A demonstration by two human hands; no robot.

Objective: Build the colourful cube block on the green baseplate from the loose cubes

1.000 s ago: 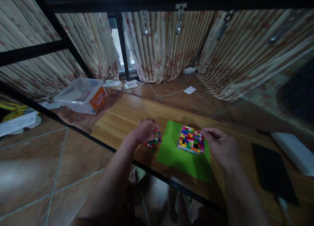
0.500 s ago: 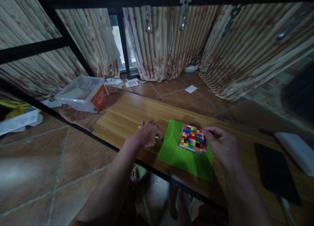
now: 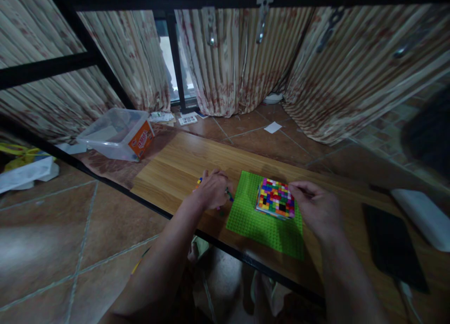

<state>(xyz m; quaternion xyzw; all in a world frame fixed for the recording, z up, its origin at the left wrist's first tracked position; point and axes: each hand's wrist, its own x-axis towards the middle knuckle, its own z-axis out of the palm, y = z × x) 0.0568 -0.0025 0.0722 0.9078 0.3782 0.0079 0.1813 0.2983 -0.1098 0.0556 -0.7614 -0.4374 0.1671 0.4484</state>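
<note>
The left hand (image 3: 211,192) lay curled over loose coloured bricks (image 3: 199,180) on the desk (image 3: 176,164), its grip hidden. At its 3 o'clock, the right hand (image 3: 316,209) pinched the multicoloured brick block's (image 3: 276,198) edge on the green baseplate (image 3: 260,225).

Dim room: striped curtains (image 3: 242,56), brown tiled floor (image 3: 52,230), wooden table (image 3: 183,164)

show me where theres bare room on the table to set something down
Bare wood runs behind the left hand to the table's far-left corner. The baseplate's near half is open. Crowded: block build by the right hand, black slab.
</note>
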